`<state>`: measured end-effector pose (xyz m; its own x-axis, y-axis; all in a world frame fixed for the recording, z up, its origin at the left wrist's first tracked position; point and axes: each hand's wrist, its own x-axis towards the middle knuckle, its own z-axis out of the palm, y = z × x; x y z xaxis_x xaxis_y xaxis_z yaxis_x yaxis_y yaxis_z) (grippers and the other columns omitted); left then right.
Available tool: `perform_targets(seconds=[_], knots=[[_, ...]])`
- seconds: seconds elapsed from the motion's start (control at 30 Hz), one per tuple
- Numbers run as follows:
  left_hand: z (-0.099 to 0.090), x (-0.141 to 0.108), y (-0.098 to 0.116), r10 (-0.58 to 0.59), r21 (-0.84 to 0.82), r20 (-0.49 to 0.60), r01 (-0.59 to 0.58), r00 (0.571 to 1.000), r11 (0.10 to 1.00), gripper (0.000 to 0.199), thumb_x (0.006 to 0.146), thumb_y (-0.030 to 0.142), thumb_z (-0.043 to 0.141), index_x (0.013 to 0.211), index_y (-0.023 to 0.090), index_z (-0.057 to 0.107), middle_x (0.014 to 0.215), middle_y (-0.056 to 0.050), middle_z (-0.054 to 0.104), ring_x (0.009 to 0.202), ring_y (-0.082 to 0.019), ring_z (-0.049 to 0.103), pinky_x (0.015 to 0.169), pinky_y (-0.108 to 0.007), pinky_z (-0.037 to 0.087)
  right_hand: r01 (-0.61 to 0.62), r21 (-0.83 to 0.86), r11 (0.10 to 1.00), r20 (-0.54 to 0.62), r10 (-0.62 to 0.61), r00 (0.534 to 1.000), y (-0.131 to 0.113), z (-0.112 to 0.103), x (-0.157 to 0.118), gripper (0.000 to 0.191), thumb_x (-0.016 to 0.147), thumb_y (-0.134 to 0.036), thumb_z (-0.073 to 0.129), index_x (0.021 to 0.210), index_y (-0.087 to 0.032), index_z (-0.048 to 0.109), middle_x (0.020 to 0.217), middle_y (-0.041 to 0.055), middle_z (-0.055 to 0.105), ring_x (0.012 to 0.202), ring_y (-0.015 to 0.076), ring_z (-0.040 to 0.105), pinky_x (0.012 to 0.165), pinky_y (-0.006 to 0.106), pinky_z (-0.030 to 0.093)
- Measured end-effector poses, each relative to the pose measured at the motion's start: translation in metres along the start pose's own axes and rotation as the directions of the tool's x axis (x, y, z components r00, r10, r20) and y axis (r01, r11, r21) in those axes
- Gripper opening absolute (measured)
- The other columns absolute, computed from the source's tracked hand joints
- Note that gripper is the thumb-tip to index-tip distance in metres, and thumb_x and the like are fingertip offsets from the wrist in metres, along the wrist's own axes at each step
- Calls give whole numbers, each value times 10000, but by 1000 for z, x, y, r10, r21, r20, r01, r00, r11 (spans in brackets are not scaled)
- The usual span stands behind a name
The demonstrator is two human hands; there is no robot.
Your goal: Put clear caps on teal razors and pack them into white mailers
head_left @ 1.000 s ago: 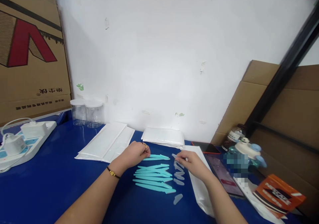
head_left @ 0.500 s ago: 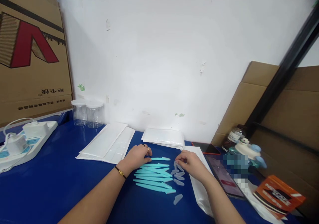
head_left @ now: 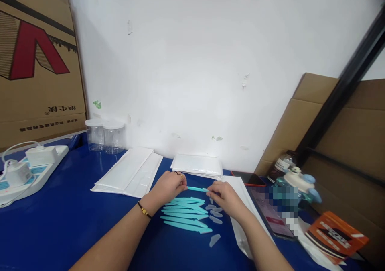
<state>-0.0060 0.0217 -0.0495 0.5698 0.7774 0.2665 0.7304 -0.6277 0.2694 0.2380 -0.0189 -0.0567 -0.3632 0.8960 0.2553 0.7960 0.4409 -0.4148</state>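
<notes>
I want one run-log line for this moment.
left hand: pinches teal stick | right hand: grips its other end | nearby: translucent pieces

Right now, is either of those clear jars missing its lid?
No, both clear jars are topped with white lids.

The blue tabletop [head_left: 75,219] carries turquoise sticks [head_left: 183,214] near the middle. White envelopes [head_left: 128,172] lie left and farther back.
</notes>
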Motion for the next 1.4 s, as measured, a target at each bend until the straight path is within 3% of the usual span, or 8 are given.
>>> perform_targets(seconds=[0.17,0.37,0.47,0.6,0.73,0.9,1.1,1.4], knots=[[-9,-7,-12,-96,-115,82,105,992,988,152,775,316,520,749,203,618,700,7,635,643,-139,554,577,-236,346,-70,17,997,-4,70,998,12,-11,-7,279,828,-410,503,810,-227,713,809,35,647,755,177,579,706,276,413],[-11,-19,-9,-39,-156,282,85,959,984,150,689,334,578,741,209,641,786,-12,637,714,-156,571,610,-232,399,-91,-36,995,42,92,995,11,-11,-10,185,749,-361,602,818,-240,725,771,21,642,686,168,576,706,291,422],[-10,-23,3,-33,-99,192,53,981,994,411,662,444,629,1008,223,616,1091,-67,592,1022,-248,521,833,-315,406,-100,-42,994,9,101,995,13,-13,-10,216,789,-350,550,876,-239,715,842,34,649,729,177,583,719,299,430],[13,-28,30,62,-78,195,-48,979,996,855,717,653,499,1407,217,241,1480,-106,202,1348,-315,137,1069,-464,157,-111,-14,994,-53,110,993,21,-19,-10,369,883,-389,385,1104,-226,632,1092,81,616,982,223,560,873,350,413],[48,-33,53,-28,-5,192,29,981,1000,709,859,600,265,1426,181,201,1488,-104,149,1366,-291,72,1086,-494,94,-190,5,982,-4,190,982,16,-20,-18,566,897,-502,298,1381,-210,335,1443,61,316,1328,221,254,1091,390,203],[69,-27,46,-61,48,72,58,996,997,577,910,468,228,1390,158,311,1448,-109,276,1349,-273,181,1081,-497,143,-317,-18,948,64,317,946,-21,6,-40,709,874,-586,245,1442,-185,108,1509,29,43,1381,225,2,1124,420,62],[71,-9,7,-95,107,-20,96,995,990,529,912,417,253,1361,160,364,1431,-107,319,1341,-266,211,1068,-488,184,-380,-178,908,29,391,920,-45,54,-46,706,868,-560,287,1438,-164,157,1499,69,41,1372,296,3,1088,528,59],[71,10,-2,-79,135,-16,80,997,988,520,905,392,256,1350,150,375,1426,-96,334,1332,-248,242,1063,-479,215,-313,-166,935,189,342,920,-7,49,3,690,898,-520,199,1429,-82,160,1504,77,57,1378,245,-12,1115,392,62]])
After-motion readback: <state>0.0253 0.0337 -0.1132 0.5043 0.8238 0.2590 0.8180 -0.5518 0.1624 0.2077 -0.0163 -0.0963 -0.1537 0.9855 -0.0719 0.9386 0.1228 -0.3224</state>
